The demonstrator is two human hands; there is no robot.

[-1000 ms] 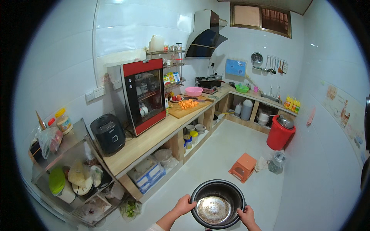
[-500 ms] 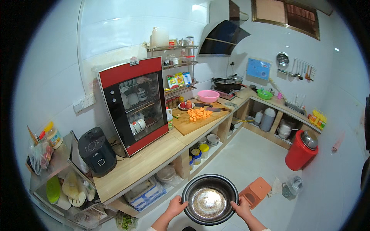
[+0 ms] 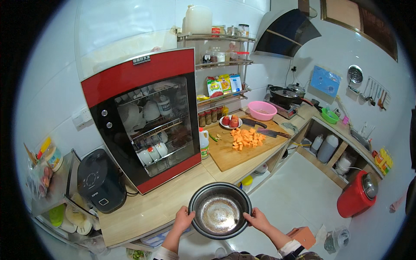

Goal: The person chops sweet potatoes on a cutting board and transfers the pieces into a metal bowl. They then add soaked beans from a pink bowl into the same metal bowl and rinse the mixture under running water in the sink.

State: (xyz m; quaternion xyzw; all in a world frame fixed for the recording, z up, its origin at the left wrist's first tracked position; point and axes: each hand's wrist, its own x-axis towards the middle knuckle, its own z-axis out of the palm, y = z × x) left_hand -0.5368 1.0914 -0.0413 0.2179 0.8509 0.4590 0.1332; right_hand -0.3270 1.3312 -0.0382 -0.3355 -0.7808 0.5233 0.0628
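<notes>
Between my hands is a dark, round, handleless metal pot (image 3: 219,214), like the inner pot of a rice cooker. It is held level at the counter's front edge, and nothing lies inside; its bottom is worn and shiny. My left hand (image 3: 183,217) grips the left rim, thumb over the edge. On the opposite rim my right hand (image 3: 257,219) is closed the same way. The fingers beneath the pot are hidden. Beyond it, orange cubes (image 3: 247,139) are heaped on a wooden cutting board (image 3: 223,159), with a cleaver (image 3: 268,132) lying by them.
A red-framed dish cabinet (image 3: 162,117) stands on the counter (image 3: 173,193), with a black cooker (image 3: 100,180) to its left. Past the board are a pink basin (image 3: 262,113) and a pan on the stove (image 3: 284,96). On the floor sit a red bin (image 3: 352,201) and an orange stool (image 3: 302,237).
The view has come closer to the counter and board. My hands have carried the pot from over the floor to the counter's front edge, both keeping their grip.
</notes>
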